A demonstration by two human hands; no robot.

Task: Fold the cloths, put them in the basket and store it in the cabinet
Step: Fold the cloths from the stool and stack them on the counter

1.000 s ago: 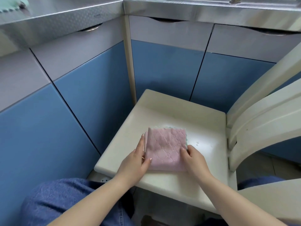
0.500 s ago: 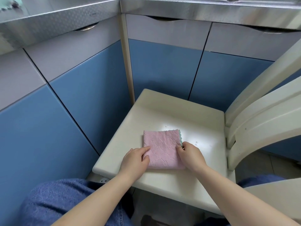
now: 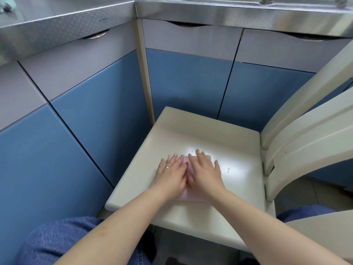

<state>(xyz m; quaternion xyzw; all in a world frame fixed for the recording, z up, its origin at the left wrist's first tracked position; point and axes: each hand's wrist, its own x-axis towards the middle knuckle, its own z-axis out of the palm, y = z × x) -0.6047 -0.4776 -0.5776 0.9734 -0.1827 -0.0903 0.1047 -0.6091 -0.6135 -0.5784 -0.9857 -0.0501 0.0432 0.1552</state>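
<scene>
Both hands are down flat on the folded pink cloth (image 3: 188, 196), which lies on the cream chair seat (image 3: 200, 134), toward the near-middle of it. Left hand (image 3: 170, 175) has its fingers (image 3: 172, 159) straight and spread a bit, palm pressing the left half of the cloth; there's a ring (image 3: 167, 167) on one finger. Right hand (image 3: 205, 173) sits just beside it, touching or nearly so along the thumbs, w/ fingers straight and fanned out, pressing the right half. Neither hand pinches or curls round anything, they're just flat on top. The cloth is mostly hidden under the palms: a pink strip shows between the hands, a bit more at the near edge by the wrists, and a small corner past the left fingertips. A hint of pale green edge peeks out by the right fingertips, too small to say more. A few tiny specks lie on the seat to the right of the right hand. The chair's slatted backrest (image 3: 305, 142) stands on the right. The seat is pushed into the corner of blue-and-grey cabinet doors (image 3: 187, 83), under a steel desk edge (image 3: 229, 10). Person's knees in blue denim (image 3: 63, 240) show at bottom left and, a sliver, bottom right.
</scene>
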